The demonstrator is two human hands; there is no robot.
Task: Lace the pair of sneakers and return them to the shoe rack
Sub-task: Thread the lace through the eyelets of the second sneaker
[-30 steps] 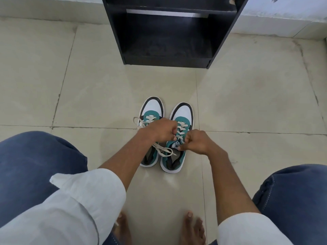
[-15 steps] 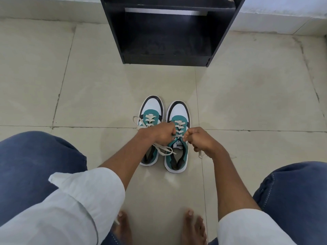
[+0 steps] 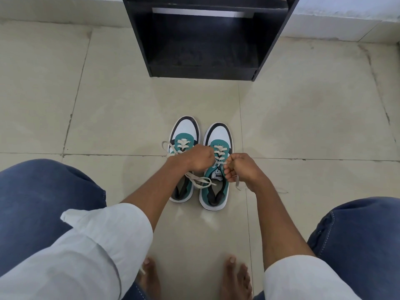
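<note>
You are most of the way through the lacing, by the look of it: both sneakers stand side by side on the floor [image 3: 303, 118] between your knees, toes toward the black shoe rack [image 3: 205, 40], and each shows crossed white lace up its teal front. Your left hand [image 3: 195, 158] and right hand [image 3: 241, 167] are both closed, each pinching an end of the lace [image 3: 219, 164] over the tongue of the right sneaker [image 3: 217, 139], drawing it taut across the top; the knot does not look tied yet. The left sneaker [image 3: 186, 128] has loose loops [image 3: 200, 182] trailing, so it may want tidying too. Neither shoe is on the rack, whose lower shelf sits well apart ahead of you. Count: two sneakers, two hands, one rack.
</note>
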